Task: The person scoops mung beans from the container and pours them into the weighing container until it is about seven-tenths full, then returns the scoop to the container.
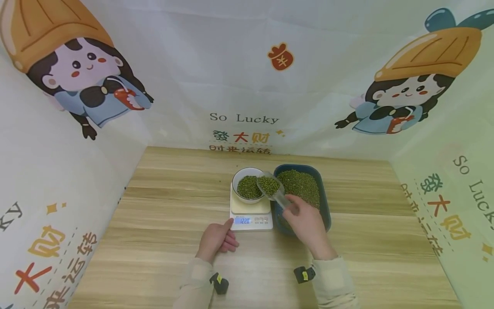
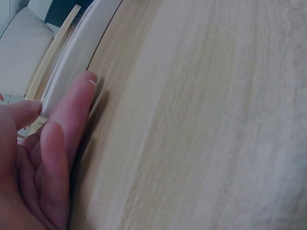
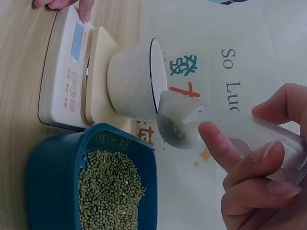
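My right hand grips the handle of a clear plastic scoop that holds green mung beans. The scoop's front end is over the right rim of a white bowl, which has more mung beans in it. Under the bowl is a white kitchen scale, its display reading about 122.0. Beside the scale's front left corner, my left hand touches it with the thumb, fingers loosely extended near the tabletop. In the right wrist view the bowl hides part of the scoop's mouth.
A dark blue plastic box of mung beans stands right of the scale, beneath my right hand. The wood-grain table meets printed white cloth walls at the back and sides. A few loose specks lie behind the bowl.
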Demonstrator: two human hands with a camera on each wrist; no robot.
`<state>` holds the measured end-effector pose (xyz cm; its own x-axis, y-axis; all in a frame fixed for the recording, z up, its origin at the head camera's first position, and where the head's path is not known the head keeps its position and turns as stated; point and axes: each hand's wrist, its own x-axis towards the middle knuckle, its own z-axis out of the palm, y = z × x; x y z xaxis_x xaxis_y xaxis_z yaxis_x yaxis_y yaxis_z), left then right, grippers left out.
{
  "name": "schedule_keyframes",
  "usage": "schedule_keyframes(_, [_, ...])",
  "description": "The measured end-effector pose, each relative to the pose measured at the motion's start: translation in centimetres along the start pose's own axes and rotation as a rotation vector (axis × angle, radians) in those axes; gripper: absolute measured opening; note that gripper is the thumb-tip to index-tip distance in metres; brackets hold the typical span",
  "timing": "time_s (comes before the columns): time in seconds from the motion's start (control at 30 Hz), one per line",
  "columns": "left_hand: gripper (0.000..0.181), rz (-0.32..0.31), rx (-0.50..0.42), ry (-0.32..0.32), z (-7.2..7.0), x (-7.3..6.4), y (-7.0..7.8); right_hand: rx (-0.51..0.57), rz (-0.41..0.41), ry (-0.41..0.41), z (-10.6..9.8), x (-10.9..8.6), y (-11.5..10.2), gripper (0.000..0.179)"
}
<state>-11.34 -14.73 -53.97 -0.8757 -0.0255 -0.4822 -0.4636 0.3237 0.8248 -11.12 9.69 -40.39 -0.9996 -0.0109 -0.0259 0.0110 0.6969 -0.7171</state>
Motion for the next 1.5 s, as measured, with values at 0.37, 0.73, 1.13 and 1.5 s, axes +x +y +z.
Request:
schedule_keyframes(0.37, [0.061, 0.006, 0.008, -0.005, 0.10, 0.13, -0.21, -0.006, -0.008, -0.003, 0.10, 0.00, -0.09, 0.040])
schedule_keyframes(0.73, [0.061, 0.008, 0.011, -0.002, 0.03, 0.13, -0.13, -0.015, -0.002, 0.006, 0.18, 0.01, -0.05, 0.041])
schedule_keyframes(1.13, [0.059, 0.008, 0.005, -0.003, 0.04, 0.15, -0.24, -0.014, -0.008, 0.007, 0.30, 0.07, 0.03, 0.041])
schedule_keyframes(1.5, [0.059, 0.013, -0.004, -0.003, 0.07, 0.19, -0.35, -0.014, -0.008, 0.012, 0.36, 0.06, 0.17, 0.041])
